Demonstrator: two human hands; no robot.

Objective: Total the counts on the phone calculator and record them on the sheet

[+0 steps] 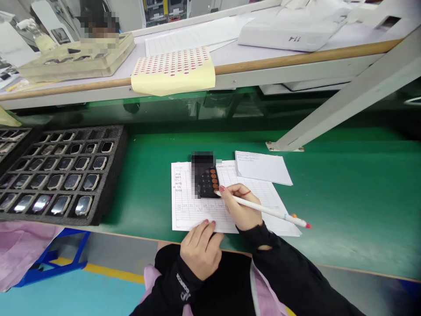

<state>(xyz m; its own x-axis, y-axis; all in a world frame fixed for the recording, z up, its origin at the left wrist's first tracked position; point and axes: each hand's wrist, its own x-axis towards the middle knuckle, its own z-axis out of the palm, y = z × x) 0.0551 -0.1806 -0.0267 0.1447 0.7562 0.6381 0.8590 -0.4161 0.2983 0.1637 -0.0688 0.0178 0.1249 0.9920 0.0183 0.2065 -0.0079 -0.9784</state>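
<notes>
My right hand (242, 206) pinches a long white pen (268, 211) with a pink end, its other end slanting toward the lower right corner of a black calculator (208, 182) with orange keys. Part of the calculator is blurred out. It lies on a printed form (184, 218) with a table and handwritten entries. My left hand (203, 249) rests its fingertips on the form's near edge, palm down with the fingers stretched out. A smaller stack of white paper (263, 167) overlaps the form's far right part.
On the left stands a black foam tray (98, 204) holding several watch-like devices in its slots. A slanted metal post (332, 103) meets the green tabletop (345, 188). The raised shelf (256, 66) bears a yellow sticker sheet (174, 81), a white box (279, 35) and a clear case (75, 66).
</notes>
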